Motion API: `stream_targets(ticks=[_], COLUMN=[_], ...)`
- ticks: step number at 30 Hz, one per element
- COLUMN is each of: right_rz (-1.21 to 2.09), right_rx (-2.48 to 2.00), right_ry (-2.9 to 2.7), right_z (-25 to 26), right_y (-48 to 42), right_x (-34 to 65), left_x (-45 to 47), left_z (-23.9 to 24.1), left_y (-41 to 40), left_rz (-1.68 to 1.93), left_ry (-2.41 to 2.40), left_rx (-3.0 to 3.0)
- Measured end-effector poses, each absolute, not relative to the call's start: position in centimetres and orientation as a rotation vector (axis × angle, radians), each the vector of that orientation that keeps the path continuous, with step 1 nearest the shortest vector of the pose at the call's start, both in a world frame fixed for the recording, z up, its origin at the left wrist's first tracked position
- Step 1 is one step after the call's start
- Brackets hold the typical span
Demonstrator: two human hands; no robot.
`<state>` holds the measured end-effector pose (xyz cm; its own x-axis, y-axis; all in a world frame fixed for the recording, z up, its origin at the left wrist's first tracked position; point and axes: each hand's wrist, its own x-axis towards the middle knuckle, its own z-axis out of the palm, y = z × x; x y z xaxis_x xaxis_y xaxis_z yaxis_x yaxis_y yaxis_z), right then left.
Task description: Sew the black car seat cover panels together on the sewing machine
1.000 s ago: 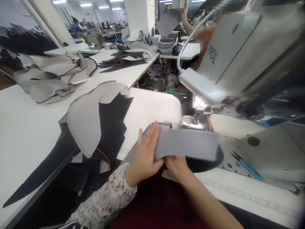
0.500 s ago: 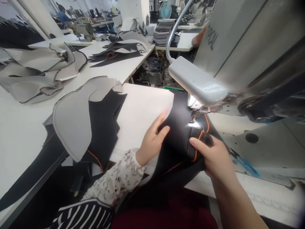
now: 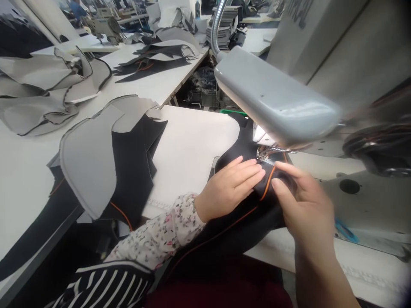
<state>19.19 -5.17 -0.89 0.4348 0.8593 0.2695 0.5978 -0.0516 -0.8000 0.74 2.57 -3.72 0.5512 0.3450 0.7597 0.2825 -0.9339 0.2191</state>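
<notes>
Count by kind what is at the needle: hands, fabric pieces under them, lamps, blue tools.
Hands: 2 (left hand, right hand)
Black fabric piece with orange piping: 1
Lamp: 1
Blue tool: 1
Total: 5

view: head | faces: forward, down | range: close over left hand, right hand, sewing table

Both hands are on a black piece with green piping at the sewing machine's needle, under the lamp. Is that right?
Not quite. The piping is orange, not green, as the head view shows. The rest holds: the left hand and the right hand are on the black piece at the needle, under the lamp.
</notes>
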Motion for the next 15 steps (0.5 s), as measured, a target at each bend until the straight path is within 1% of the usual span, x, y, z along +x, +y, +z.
stream_targets(ticks=[15], right_rz=[0.360], right_rx=[-1.801], right_ry=[-1.262], right_z=[-0.7], right_y=[-4.0], right_x=[19.9], left_x=[1.3], left_z=[-3.2], left_y=[1.9], left_rz=[1.418], left_ry=[0.658], left_rx=[2.694])
